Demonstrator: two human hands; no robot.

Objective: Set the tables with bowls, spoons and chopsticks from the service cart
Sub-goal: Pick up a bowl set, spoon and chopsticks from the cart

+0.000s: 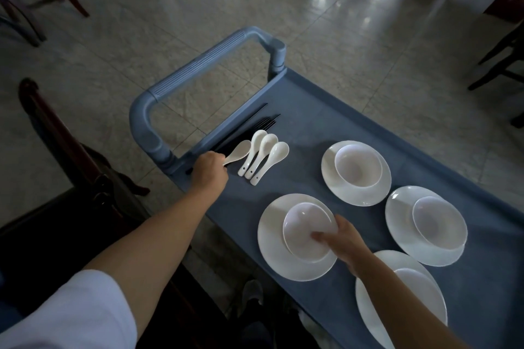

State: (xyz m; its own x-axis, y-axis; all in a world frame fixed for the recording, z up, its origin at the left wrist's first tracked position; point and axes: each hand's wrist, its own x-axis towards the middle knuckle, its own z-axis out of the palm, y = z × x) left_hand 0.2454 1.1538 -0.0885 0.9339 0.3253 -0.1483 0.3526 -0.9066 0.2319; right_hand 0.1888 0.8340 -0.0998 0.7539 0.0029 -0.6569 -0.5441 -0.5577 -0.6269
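— Bowls first: where do they sit?

— Four white ones, each on a white plate, on the blue service cart (326,110) that fills the middle and lower right of the frame. The nearest bowl (307,231), at lower centre, rests on its plate (272,252); another bowl (357,161) is above it, a third bowl (438,223) at right, and a fourth setting at the bottom right is partly hidden by the forearm.

— And the hands?

— The right hand (338,241) grips the near bowl's rim, thumb inside and fingers on the outside. The left hand (209,171), at centre left, is closed around the handle of one white spoon (238,152) (its bowl end points up and right).

— Other spoons?

— Three more spoons (262,157) lie side by side just right of that hand, touching one another. Black chopsticks (249,127) lie in a bundle just above the spoons, along the cart's end rim beside the cart handle (195,65).

— Around the cart?

— Pale tiled floor (312,8), dark wooden chairs (51,127) at left and far right. A white sleeve (76,314) shows at lower left.
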